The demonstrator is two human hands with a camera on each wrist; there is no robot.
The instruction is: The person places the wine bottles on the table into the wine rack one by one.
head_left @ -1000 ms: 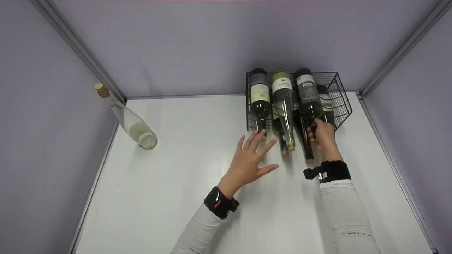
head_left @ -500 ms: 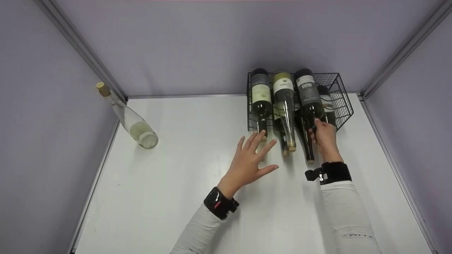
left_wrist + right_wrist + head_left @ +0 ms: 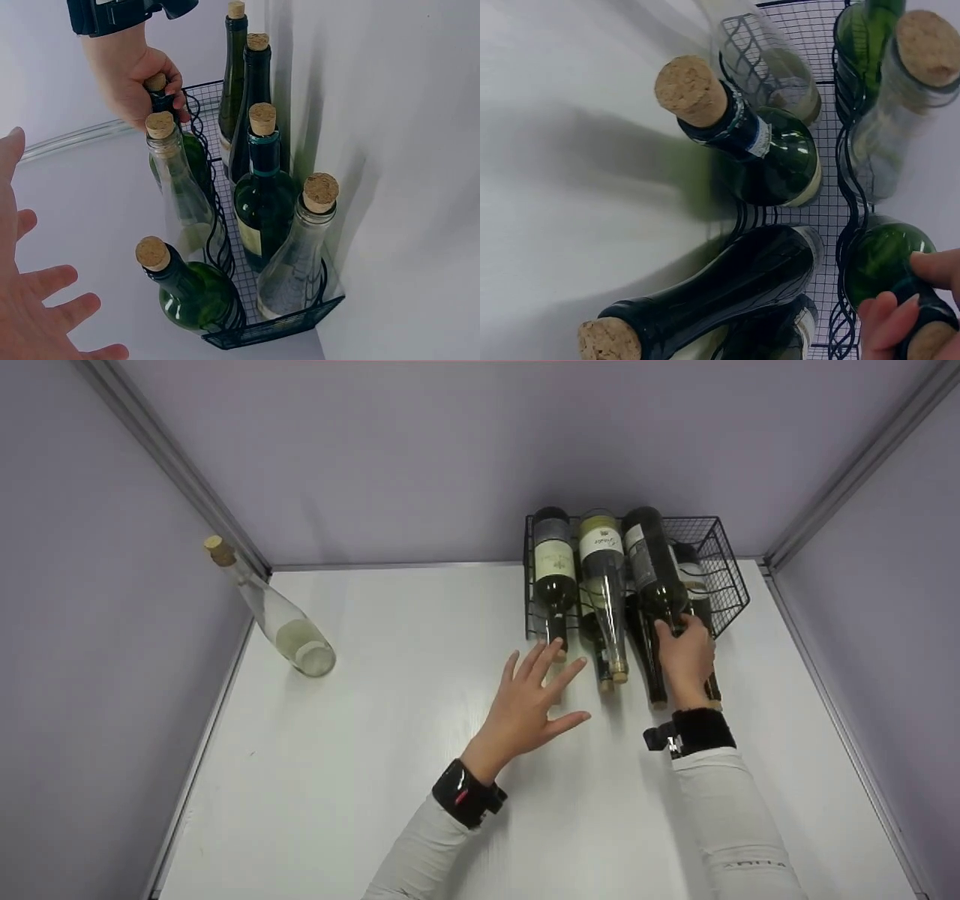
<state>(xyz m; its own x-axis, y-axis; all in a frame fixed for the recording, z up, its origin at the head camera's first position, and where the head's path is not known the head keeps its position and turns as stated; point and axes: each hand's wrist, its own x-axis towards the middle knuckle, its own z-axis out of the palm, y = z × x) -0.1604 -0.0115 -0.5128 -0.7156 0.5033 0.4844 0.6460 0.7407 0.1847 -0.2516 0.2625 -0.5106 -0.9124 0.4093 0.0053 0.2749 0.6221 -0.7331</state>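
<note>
My right hand (image 3: 686, 656) grips the neck of a dark green wine bottle (image 3: 651, 555) lying in the black wire rack (image 3: 731, 585). In the right wrist view, the thumb and fingers (image 3: 889, 322) wrap this corked neck. The bottle's label faces left in the head view. My left hand (image 3: 525, 709) is spread out at the cork end of the leftmost green bottle (image 3: 555, 585), its fingertips overlapping that cork in the head view. From the left wrist, the same hand (image 3: 37, 307) shows spread fingers beside the bottles. A clear bottle (image 3: 602, 562) lies between these two green bottles.
Below the top row lie several more corked bottles, including a dark one (image 3: 649, 660) and a clear one (image 3: 296, 262). Another clear corked bottle (image 3: 289, 630) is at the table's left side. Grey-purple panels (image 3: 420, 465) wall in the white table (image 3: 360, 735).
The held bottle has rolled about its length, so its label now faces left. My right hand has turned with it and shifted slightly left and down. My left hand stays nearly still.
</note>
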